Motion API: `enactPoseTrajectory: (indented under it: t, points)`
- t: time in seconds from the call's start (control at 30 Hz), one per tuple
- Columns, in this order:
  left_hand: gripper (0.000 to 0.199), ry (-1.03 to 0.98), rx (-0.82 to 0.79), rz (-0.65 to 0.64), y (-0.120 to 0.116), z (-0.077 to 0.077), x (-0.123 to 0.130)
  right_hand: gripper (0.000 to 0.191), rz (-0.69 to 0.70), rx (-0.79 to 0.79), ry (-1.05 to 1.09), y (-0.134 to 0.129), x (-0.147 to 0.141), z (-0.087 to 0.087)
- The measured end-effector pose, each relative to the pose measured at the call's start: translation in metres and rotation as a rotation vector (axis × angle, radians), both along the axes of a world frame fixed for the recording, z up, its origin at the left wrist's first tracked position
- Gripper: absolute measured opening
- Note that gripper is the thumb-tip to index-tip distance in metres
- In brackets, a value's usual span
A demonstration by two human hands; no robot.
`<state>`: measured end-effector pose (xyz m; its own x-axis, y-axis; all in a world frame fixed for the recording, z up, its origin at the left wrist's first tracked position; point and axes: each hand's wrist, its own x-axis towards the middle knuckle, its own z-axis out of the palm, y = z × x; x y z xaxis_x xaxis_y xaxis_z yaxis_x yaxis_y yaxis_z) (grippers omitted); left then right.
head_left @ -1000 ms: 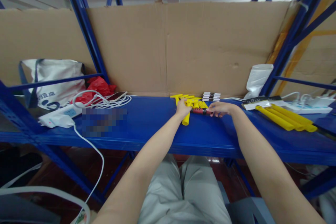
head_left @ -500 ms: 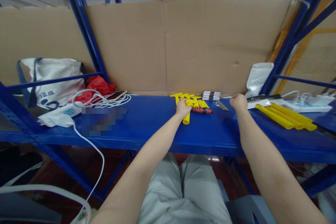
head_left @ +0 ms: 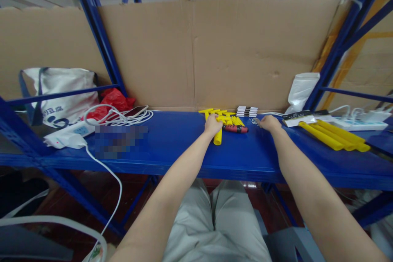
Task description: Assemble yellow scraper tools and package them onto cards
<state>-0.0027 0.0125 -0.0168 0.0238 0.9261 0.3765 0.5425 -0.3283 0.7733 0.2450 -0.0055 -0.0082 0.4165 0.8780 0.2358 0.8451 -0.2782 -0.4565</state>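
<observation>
A: Left hand, quick?
B: The left hand (head_left: 211, 124) was wrapped round a yellow tubular piece (head_left: 217, 137), mid blue shelf (head_left: 172, 139), round end toward the person. Fingers closed on it.

A: Right?
B: The right hand (head_left: 270, 123) was down by small grey bits (head_left: 254, 121), fingers bunched close. Couldn't tell if anything was pinched; the hand hid it.

A: How was that best done?
B: My call: a firm left hold so the tube didn't turn, and fingertips only on the right, low and slow. A flat palm would likely have scattered the bits.

A: Edges, room?
B: A red-and-black tool (head_left: 236, 129) lay between the hands, smaller yellow pieces (head_left: 237, 121) behind it, a white stack (head_left: 247, 111) near the cardboard wall (head_left: 147, 57). That wall shut off the back. Three yellow tubes (head_left: 322, 137) sat on the right and looked apt to roll, so a wide right swing was risky. The front edge (head_left: 239, 175) ran under both forearms. Roomiest side: left, where bare blue showed before the white cables (head_left: 132, 119).
</observation>
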Motion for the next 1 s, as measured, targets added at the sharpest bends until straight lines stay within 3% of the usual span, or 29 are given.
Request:
enactPoseTrajectory:
  t: [0.2, 0.4, 0.73, 1.0]
  points:
    - [0.024, 0.045, 0.001, 0.032, -0.001, 0.003, -0.002, 0.011, 0.106, -0.003, -0.132, 0.004, -0.027, 0.001]
    - [0.025, 0.042, -0.06, 0.112, -0.004, 0.005, -0.005, 0.024, 0.102, -0.046, -0.237, 0.003, -0.036, 0.002]
    - [0.023, -0.475, -0.056, 0.115, 0.009, -0.002, -0.002, 0.042, -0.035, 0.174, -0.271, 0.023, -0.033, 0.027]
    - [0.022, -0.69, -0.161, 0.086, -0.002, 0.007, 0.0, 0.051, 0.083, 0.106, -0.338, 0.055, -0.031, 0.026]
